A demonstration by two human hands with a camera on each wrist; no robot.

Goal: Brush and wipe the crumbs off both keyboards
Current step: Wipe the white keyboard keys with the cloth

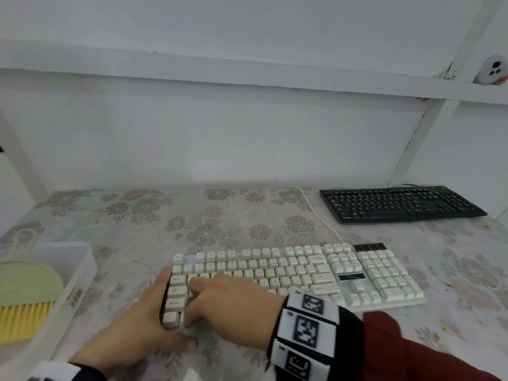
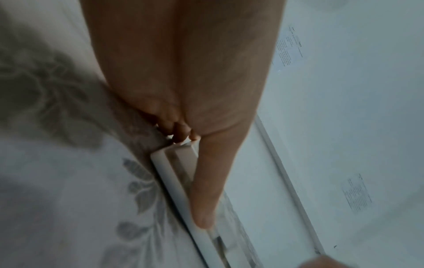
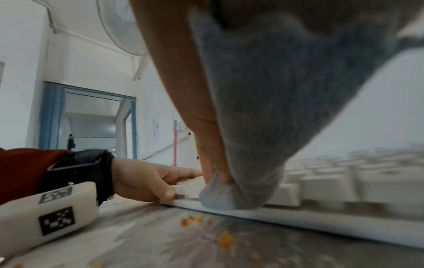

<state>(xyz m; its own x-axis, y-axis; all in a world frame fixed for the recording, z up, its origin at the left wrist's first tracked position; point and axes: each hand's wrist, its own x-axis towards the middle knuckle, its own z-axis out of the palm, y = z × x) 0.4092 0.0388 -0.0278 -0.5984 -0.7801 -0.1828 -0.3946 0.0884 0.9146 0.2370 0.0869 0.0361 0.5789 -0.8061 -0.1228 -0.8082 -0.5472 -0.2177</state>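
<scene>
The wiping step is under way on the white keyboard (image 1: 297,273): the right hand (image 1: 233,301) clutches a grey cloth (image 3: 263,117) at its near-left corner, while the left hand (image 1: 137,323) clamps that end steady. Orange crumbs (image 3: 226,239) lie just before its front edge on the worktop (image 1: 137,215). Next, probably, the black keyboard (image 1: 398,204), well behind it to the right, with open room between.

– is anything reading clearly?
– barely. on the white keyboard (image 1: 302,273), the far left key is showing "esc", and the left column nearer than it is faintly showing "tab" and "shift". the other keys are blurring out.
– and the black keyboard (image 1: 398,204), far right?
– its legends are coming out too small to read.
– the wrist bands (image 1: 305,328)?
– they're carrying square black-and-white code patterns, no letters. the label on the clear box (image 1: 74,296) at the left and the printed sheets (image 2: 358,194) are blurring too.
</scene>
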